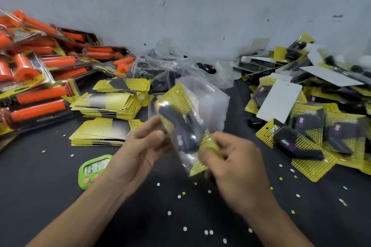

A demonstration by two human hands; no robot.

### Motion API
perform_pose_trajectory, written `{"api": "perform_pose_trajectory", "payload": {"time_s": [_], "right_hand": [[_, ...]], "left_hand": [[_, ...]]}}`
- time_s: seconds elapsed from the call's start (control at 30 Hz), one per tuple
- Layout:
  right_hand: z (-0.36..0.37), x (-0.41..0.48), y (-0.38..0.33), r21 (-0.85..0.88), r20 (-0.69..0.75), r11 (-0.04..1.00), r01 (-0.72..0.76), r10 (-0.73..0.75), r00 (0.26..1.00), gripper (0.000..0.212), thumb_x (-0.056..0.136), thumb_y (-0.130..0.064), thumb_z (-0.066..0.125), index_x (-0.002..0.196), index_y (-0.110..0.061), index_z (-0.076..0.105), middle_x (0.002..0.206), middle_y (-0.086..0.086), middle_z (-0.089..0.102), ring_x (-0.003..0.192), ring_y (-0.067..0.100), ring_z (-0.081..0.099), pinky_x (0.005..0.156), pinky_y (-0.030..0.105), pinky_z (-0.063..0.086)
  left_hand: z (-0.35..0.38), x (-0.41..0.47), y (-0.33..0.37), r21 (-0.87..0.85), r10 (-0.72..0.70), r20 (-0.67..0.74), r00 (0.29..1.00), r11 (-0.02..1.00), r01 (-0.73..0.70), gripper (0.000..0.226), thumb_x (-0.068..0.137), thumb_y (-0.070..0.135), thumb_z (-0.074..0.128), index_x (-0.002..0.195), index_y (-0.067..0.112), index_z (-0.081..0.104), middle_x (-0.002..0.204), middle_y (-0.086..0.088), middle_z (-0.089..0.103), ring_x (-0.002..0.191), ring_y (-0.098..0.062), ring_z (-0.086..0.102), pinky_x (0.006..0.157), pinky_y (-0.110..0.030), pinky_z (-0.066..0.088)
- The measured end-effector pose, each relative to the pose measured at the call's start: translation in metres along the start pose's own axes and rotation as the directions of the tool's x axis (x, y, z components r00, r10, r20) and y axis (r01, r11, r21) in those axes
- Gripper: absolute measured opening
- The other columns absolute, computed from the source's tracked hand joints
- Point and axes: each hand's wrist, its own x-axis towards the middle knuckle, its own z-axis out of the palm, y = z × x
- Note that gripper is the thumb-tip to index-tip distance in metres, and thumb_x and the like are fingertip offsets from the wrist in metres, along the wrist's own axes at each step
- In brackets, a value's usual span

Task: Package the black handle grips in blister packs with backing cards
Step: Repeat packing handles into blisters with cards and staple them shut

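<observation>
Head view, somewhat blurred by motion: clear blister pack [210, 102] held in the air above the black table [50, 196], with yellow backing card [180, 94] and black handle grip [176, 122] inside. Left hand [138, 146] pinching the left edge, thumb on top; right hand [234, 160] with fingers curled round the lower right corner. Probably light, thin and springy plastic, slippery, easy to dent on the bubble; grip seemingly soft rubber, not fragile. Better to take hold at the flat rim stiffened by the card, on both sides.
</observation>
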Motion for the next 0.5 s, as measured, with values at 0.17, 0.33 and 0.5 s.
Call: {"api": "perform_pose_trajectory", "payload": {"time_s": [0.17, 0.33, 0.5], "right_hand": [[-0.041, 0.033, 0.018, 0.661, -0.209, 0.732, -0.165, 0.39, 0.897, 0.022, 0.095, -0.028, 0.069, 0.112, -0.016, 0.071, 0.09, 0.005, 0.079, 0.065, 0.014, 0.068, 0.055, 0.02, 0.05], [-0.028, 0.026, 0.036, 0.203, -0.238, 0.963, -0.178, 0.225, 0.945, 0.009, 0.089, -0.025, 0.076, 0.094, -0.033, 0.076, 0.076, -0.01, 0.076, 0.065, 0.006, 0.07, 0.064, 0.02, 0.051], [-0.025, 0.026, 0.026, -0.059, -0.326, 0.997, -0.051, 0.029, 0.945, 0.02, 0.092, -0.019, 0.073, 0.097, -0.038, 0.074, 0.088, -0.026, 0.073, 0.092, -0.009, 0.067, 0.076, 0.001, 0.045]], "left_hand": [[-0.02, 0.006, 0.012, 0.922, 0.506, -0.225, 0.832, 0.387, 0.014, 0.023, 0.086, 0.012, 0.076, 0.098, 0.031, 0.075, 0.098, 0.016, 0.077, 0.096, -0.007, 0.072, 0.085, -0.02, 0.053], [-0.037, 0.016, -0.001, 0.82, 0.314, -0.288, 0.905, -0.407, 0.402, 0.069, 0.098, 0.056, 0.05, 0.156, 0.022, 0.034, 0.162, -0.007, 0.039, 0.151, -0.024, 0.034, 0.119, -0.042, 0.028], [-0.029, 0.018, 0.004, 0.718, 0.287, -0.243, 0.926, -0.589, 0.371, 0.03, 0.104, 0.05, 0.04, 0.119, 0.026, 0.05, 0.112, 0.006, 0.07, 0.105, -0.017, 0.068, 0.076, -0.032, 0.039]]}}
